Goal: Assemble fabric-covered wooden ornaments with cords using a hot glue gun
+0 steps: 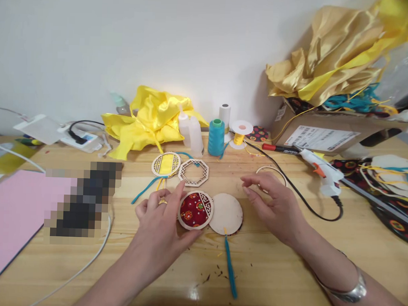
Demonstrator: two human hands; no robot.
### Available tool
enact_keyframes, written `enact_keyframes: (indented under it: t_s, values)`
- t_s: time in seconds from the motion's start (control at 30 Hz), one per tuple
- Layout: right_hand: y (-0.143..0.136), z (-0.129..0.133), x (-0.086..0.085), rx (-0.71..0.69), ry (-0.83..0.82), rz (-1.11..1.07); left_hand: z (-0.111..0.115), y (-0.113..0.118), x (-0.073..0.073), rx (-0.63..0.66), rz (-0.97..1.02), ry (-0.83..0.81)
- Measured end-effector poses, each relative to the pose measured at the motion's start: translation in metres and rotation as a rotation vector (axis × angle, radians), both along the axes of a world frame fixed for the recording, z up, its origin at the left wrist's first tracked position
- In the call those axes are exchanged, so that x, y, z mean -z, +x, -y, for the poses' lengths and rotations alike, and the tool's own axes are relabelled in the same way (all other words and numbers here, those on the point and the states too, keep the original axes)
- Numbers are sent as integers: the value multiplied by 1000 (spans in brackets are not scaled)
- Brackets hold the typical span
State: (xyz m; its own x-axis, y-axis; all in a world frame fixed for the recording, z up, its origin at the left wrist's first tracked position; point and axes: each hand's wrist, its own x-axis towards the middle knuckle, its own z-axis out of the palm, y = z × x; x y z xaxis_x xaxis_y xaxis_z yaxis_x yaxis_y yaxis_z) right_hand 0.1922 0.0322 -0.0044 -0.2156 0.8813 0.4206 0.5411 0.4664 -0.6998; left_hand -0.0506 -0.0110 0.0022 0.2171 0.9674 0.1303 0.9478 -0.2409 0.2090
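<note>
Teal tassel (231,270), one, lay nearest, at 5 o'clock from the red disc (194,211) (all clock positions taken from there), and ran up to the bottom edge of the plain disc (225,211). Left hand (163,225), at 8 o'clock, was clamped on the red disc's rim, thumb below, fingers at the left edge. Red disc: one, round, mid-table; dark red cloth with floral motifs and pale dots, pale wooden rim, angular fretwork along the upper right. Plain disc: one, at 3 o'clock, pale, smooth-looking, dark along its lower right edge; left edge met the red disc's rim. Right hand (275,209), farther out at 3 o'clock, had thumb and fingers apart, near the plain disc.

Beyond: one octagonal frame (194,184) at 12, lattice-edged, open middle; one yellow-backed round frame (165,165) at 11; one thin ring (281,172) at 2, partly behind the right hand. One glue gun (325,174), white with orange trigger, farther at 2.

Farther still: two squeeze bottles (195,137) at 12; one teal thread cone (216,139) between 12 and 1; one yellow-thread spool (238,139) at 1. One cardboard box (371,140) at 2; crumpled yellow cloth (155,118) at 11.
</note>
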Motion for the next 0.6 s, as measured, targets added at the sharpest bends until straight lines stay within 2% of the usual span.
enact_keyframes:
  t_s: [0.17,0.3,0.43,0.6]
  values:
    - [-1,2,-3,-29,-83,-80,1,-3,-6,40,37,35]
    - [-2,2,-11,-123,-299,-204,3,1,-15,262,25,103]
    - [1,0,-17,-258,-530,-249,3,16,-18,490,-1,290]
    - [5,-2,-18,-382,-775,-241,2,27,-13,609,-18,355]
